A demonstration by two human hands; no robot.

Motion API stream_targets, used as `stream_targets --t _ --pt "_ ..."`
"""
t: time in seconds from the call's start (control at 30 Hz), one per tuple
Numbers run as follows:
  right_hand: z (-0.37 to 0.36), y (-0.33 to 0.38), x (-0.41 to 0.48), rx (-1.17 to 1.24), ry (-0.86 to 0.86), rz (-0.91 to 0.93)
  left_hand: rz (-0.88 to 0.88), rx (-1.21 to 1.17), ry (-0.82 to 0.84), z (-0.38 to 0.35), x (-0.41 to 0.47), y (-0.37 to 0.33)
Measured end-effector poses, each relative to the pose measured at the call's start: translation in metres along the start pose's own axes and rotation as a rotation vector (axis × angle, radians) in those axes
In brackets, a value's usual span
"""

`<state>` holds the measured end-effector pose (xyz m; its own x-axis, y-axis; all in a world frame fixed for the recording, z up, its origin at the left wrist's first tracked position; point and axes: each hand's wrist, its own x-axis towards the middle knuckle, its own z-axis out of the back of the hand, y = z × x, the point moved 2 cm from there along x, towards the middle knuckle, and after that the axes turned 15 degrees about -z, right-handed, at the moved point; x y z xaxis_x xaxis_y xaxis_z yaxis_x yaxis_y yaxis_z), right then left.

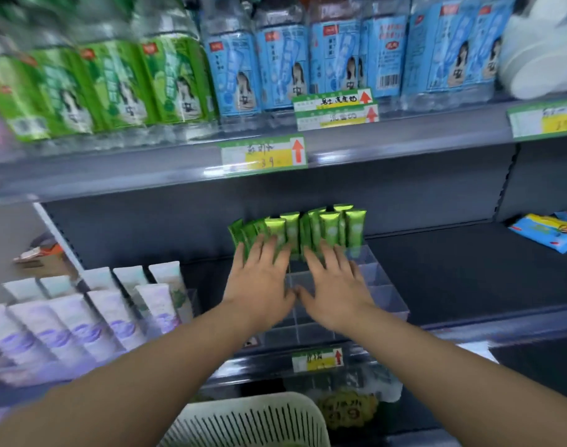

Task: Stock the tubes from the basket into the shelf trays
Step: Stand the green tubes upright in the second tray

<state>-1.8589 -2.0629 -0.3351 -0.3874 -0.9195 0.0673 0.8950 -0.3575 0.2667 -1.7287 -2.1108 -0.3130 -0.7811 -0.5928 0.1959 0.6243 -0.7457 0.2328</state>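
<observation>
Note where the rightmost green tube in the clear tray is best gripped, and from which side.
Probably its upper half, pinched front-to-back from above and the right: the rightmost green tube stands upright, crimp up, its base sunk in the clear tray and neighbours crowding its left.

Both forearms [153, 366] are bare, as are the left hand [259, 285] and right hand [337, 287].
</observation>
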Motion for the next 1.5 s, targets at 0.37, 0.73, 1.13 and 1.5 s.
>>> stream_targets --t 0.37,0.73,1.13,1.5 --pt "-0.033 0.048 -0.078 0.013 0.067 0.117 0.128 -0.041 0.006 -0.014 -0.120 -0.002" --pt "-0.109 0.052 -0.142 -0.040 0.227 0.154 0.198 -0.119 0.118 -0.060 -0.207 -0.010" --pt "-0.180 0.034 -0.177 -0.013 0.457 0.020 0.282 -0.410 0.216 -0.130 -0.248 -0.030" --pt "-0.233 0.025 -0.161 -0.032 0.659 -0.112 0.511 -0.809 0.411 -0.208 -0.255 -0.036"
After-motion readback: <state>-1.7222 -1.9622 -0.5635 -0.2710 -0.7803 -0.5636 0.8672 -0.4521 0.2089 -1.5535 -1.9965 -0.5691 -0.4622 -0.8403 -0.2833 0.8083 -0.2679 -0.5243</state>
